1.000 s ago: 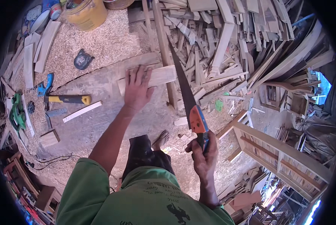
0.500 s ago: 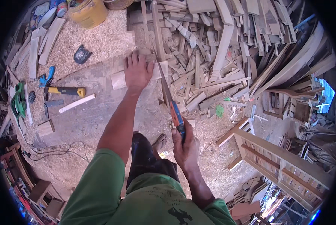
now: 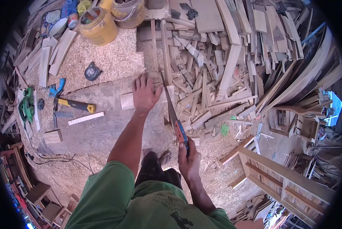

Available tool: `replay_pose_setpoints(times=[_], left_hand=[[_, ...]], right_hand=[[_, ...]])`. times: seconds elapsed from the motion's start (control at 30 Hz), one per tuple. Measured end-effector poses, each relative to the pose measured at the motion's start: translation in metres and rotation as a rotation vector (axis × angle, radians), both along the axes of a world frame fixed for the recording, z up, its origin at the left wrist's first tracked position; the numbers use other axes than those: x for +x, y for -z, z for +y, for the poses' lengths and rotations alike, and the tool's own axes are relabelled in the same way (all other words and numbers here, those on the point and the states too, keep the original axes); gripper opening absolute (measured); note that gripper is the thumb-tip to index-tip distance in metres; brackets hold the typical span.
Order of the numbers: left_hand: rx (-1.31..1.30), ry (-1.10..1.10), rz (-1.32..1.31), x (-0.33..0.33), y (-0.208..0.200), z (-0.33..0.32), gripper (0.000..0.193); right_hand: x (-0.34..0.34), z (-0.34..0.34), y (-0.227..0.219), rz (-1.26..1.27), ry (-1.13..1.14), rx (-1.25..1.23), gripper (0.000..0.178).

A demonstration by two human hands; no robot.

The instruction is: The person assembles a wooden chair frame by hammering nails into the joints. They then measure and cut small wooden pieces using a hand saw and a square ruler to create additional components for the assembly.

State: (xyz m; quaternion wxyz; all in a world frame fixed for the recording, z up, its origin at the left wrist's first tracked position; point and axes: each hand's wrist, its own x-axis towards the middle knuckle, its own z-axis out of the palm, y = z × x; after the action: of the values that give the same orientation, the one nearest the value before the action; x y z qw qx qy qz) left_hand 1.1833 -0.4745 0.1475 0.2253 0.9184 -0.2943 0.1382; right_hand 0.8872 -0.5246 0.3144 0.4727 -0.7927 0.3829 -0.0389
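My left hand [image 3: 145, 93] presses flat on a pale wooden board [image 3: 127, 100] lying across a grey workbench slab [image 3: 102, 126]. My right hand [image 3: 189, 160] grips the orange and blue handle of a hand saw [image 3: 170, 105]. The saw blade runs forward along the right side of my left hand, its edge at the board's right end. My fingers hide most of the board.
A claw hammer [image 3: 76, 105], a thin white strip [image 3: 86, 118] and a small wood block [image 3: 52, 136] lie on the bench's left part. Yellow buckets [image 3: 98, 24] stand at the back on sawdust. A big heap of offcuts [image 3: 232, 65] fills the right; a wooden frame [image 3: 277, 171] lies lower right.
My view has tilted forward over the bench. The saw, held away to the right before, now lies against the board beside my left hand, which stays on it.
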Motion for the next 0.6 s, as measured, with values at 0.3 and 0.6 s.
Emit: replay_pose_setpoints(times=[0.3,0.6], left_hand=[[0.011,-0.019,0.032,0.000,0.001,-0.002,0.056],[0.025,-0.044,0.055,0.002,0.004,0.003,0.057]], right_hand=[[0.019,-0.002,-0.007,0.001,0.048,0.114,0.044],[-0.029,0.022,-0.054,0.106,0.026,0.012,0.042]])
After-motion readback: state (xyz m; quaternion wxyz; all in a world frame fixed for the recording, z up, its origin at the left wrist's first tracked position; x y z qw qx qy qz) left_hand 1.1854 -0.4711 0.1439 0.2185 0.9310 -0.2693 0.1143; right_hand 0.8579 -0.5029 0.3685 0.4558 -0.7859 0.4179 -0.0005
